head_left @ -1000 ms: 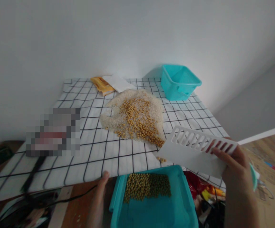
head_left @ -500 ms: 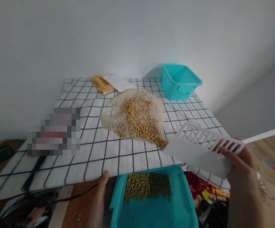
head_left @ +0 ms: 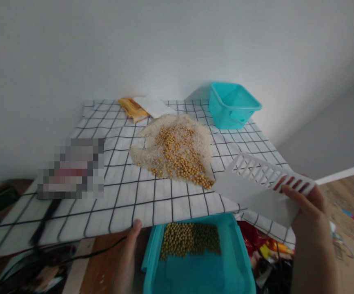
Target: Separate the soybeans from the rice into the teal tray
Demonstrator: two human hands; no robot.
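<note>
My right hand [head_left: 308, 204] is closed on the near right end of a white slotted plastic sheet [head_left: 253, 194], its thumb lying across the face. The sheet's left tip is close to a tail of yellow soybeans [head_left: 203, 181], which lie over a spread pile of rice [head_left: 204, 136] on the table. Just below the table's front edge, a teal bin [head_left: 189, 275] holds many soybeans in its far part. My left hand [head_left: 128, 253] is left of this bin, thumb up against the cloth edge. Its other fingers are hidden.
A second teal bin [head_left: 233, 116] stands at the back right of the checked tablecloth [head_left: 128, 204]. A yellow packet [head_left: 132, 109] and a white packet [head_left: 154, 107] lie at the back. To the left is a blurred-out object [head_left: 72, 169] with a dark cable [head_left: 46, 222]. Walls rise behind.
The white slotted sheet in my right hand has moved slightly up and right, its tip lifting a little away from the soybean tail. My left hand stays almost still.
</note>
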